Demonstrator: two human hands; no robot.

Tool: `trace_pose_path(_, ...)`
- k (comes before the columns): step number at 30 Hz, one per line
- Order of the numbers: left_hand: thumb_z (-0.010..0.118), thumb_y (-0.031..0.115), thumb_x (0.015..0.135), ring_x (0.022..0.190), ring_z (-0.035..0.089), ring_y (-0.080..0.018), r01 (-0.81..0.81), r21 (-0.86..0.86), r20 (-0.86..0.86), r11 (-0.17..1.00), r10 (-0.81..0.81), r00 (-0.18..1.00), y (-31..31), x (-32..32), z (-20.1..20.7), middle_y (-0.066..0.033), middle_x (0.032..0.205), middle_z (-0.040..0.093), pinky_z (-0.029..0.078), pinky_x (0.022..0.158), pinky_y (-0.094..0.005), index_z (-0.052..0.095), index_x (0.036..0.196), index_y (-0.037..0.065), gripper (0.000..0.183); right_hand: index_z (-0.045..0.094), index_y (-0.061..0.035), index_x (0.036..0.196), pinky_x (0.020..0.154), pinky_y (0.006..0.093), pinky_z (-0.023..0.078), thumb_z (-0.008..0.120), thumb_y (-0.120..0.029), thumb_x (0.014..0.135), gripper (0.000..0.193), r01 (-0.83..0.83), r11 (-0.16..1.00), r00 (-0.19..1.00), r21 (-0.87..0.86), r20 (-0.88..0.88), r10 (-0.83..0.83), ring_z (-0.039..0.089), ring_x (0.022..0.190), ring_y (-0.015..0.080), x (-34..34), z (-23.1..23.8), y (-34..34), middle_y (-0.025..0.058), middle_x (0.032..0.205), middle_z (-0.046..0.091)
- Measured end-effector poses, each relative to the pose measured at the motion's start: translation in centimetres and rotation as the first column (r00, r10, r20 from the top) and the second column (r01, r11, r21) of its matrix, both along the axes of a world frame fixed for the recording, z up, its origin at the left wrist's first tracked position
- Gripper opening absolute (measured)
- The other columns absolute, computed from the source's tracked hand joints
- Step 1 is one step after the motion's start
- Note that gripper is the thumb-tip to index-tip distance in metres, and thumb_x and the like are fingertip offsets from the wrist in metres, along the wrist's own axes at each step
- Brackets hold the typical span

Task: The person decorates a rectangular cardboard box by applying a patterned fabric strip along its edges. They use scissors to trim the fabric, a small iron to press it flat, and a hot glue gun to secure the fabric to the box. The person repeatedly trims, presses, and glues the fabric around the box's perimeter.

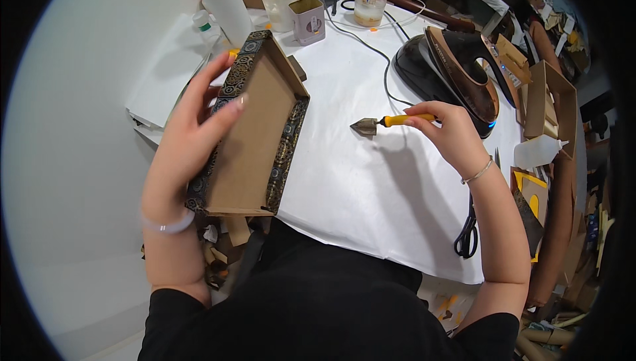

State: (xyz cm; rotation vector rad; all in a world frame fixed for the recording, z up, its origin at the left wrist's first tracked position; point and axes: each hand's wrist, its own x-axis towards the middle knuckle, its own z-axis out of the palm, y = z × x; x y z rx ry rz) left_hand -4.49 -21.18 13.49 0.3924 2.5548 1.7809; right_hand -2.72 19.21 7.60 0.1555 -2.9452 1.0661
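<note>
- White sheeting covers the table (331,182) to the right of the patterned box tray (255,136), the reference for all positions below.
- Workpiece: the tray sits tilted at the table's left side, open face toward the person. Bare brown board shows inside; dark ornamental covering lines the long walls. What supports its underside is hidden.
- Left hand (187,139): positioned along the tray's left wall, thumb and fingers spread apart. Blur prevents telling whether this grip bears firmly on the wall. For sound handling, support the wall broadly; thin board is likely to flex under fingertip pressure.
- Right hand (454,132): grip clamped on the yellow-handled pointed tool (396,120), right of the tray. The metal point faces the tray without touching it.
- Steady the tray before bringing the point near; an unsupported wall could shift and its covering be scratched.
- Caution: a black cable (361,42) runs right of the tray toward the right hand. Whether it joins the tool cannot be told; treat the metal head as possibly hot.
- Allow elbow clearance from the steam iron (457,76), farther right of the tray; its indicator is lit.
</note>
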Motion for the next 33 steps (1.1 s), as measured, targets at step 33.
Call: trace_pose_path(33,0.052,0.026,0.105,0.110,0.057,-0.0237,0.295,0.745,0.120,0.598,-0.555,0.823,4.4,-14.2,-7.6,-0.0117,0.110,0.059,0.048,0.106,-0.0343,0.062,0.118,0.002,0.029,0.078,-0.0022,0.108,0.089,0.0442,0.053,0.074,-0.011,0.104,0.010,-0.194,0.890,0.981,0.412,0.072,0.181,0.071,0.085,0.0374,0.2,-0.3,-5.1,0.0170,0.098,0.079)
